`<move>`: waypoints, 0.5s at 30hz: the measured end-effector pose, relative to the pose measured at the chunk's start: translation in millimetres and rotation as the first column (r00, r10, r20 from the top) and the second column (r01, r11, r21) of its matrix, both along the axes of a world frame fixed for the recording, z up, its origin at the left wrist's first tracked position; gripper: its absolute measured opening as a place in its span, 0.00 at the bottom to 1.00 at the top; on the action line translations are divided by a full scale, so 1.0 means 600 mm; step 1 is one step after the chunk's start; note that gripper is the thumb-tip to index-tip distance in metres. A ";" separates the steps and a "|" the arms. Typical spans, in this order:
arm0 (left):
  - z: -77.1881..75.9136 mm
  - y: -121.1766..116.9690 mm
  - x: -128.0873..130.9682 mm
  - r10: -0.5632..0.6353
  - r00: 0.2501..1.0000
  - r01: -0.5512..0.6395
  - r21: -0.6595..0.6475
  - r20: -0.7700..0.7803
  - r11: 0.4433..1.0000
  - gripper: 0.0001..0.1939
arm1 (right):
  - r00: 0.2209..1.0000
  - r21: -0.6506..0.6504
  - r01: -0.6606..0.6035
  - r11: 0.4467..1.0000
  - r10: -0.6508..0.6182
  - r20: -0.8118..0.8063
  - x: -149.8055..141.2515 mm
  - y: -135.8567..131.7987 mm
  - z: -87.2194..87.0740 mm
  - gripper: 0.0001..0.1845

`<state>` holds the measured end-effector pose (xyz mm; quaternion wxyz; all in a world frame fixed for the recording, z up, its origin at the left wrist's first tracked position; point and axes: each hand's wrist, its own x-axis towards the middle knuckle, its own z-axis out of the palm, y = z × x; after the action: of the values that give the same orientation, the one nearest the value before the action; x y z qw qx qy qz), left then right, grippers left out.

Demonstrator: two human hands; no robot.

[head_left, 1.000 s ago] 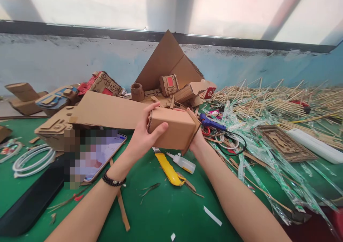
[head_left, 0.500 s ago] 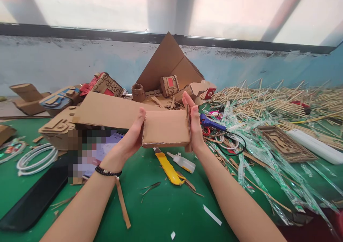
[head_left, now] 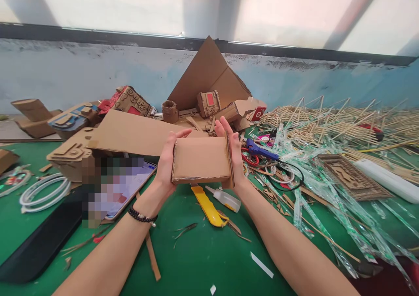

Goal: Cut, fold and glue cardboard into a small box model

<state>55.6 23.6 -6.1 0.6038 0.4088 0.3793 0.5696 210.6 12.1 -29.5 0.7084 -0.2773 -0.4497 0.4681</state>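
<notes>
Between my two palms I hold a small cardboard box [head_left: 201, 158] above the green table. My left hand [head_left: 166, 163] presses against its left end, with the fingers reaching behind. On the right end, an upright cardboard piece [head_left: 230, 163] sticks out past the box, and my right hand [head_left: 237, 156] lies flat along it with fingers pointing up. Below the box, a yellow utility knife [head_left: 208, 206] rests on the table with its blade end partly hidden. Beside it lies a small clear glue bottle [head_left: 227, 200].
A phone [head_left: 131, 189] and a long black case [head_left: 46, 235] lie left. Behind are a cardboard sheet [head_left: 131, 134] and several cardboard models. On the right are a blue glue gun [head_left: 262, 149], plastic wrappers [head_left: 314, 200], a cardboard relief panel [head_left: 353, 176] and wooden sticks [head_left: 327, 121].
My left hand has turned more upright against the box's end, its fingers now showing behind the box. The box stays between both hands, slightly lower in view.
</notes>
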 end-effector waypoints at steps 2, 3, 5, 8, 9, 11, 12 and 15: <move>0.000 0.000 0.000 -0.003 1.000 0.003 -0.001 -0.005 1.000 0.31 | 1.000 0.001 0.007 1.000 -0.007 -0.010 -0.001 0.001 -0.003 0.35; 0.000 0.000 0.000 -0.002 1.000 0.002 -0.002 -0.006 1.000 0.31 | 1.000 -0.001 0.015 1.000 -0.015 -0.012 -0.002 0.000 -0.003 0.35; 0.002 0.000 0.000 0.002 1.000 -0.002 -0.005 -0.007 1.000 0.30 | 0.999 -0.007 0.038 0.999 -0.038 -0.016 -0.004 0.000 -0.002 0.35; 0.004 0.000 0.000 0.012 1.000 -0.012 -0.014 -0.010 1.000 0.31 | 0.998 -0.012 0.050 0.999 -0.051 -0.026 -0.007 0.001 0.000 0.34; 0.005 0.000 0.000 0.014 1.000 -0.014 -0.017 -0.012 1.000 0.30 | 0.998 -0.013 0.048 0.999 -0.048 -0.032 -0.007 0.003 -0.001 0.34; 0.003 0.000 0.002 0.021 1.000 -0.021 -0.022 -0.012 1.000 0.30 | 0.998 -0.023 0.036 0.999 -0.037 -0.047 -0.005 0.008 -0.005 0.33; 0.001 0.001 0.003 0.029 1.000 -0.029 -0.029 -0.010 0.999 0.30 | 0.998 -0.034 0.027 0.999 -0.029 -0.056 -0.003 0.012 -0.008 0.32; -0.009 0.005 0.010 0.065 0.998 -0.066 -0.101 -0.008 0.993 0.30 | 0.996 -0.104 -0.021 0.994 0.012 -0.087 0.008 0.027 -0.017 0.29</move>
<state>61.9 26.4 -11.7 0.6039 0.3662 0.4222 0.5684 215.4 28.1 -40.0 0.7076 -0.2900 -0.3958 0.5085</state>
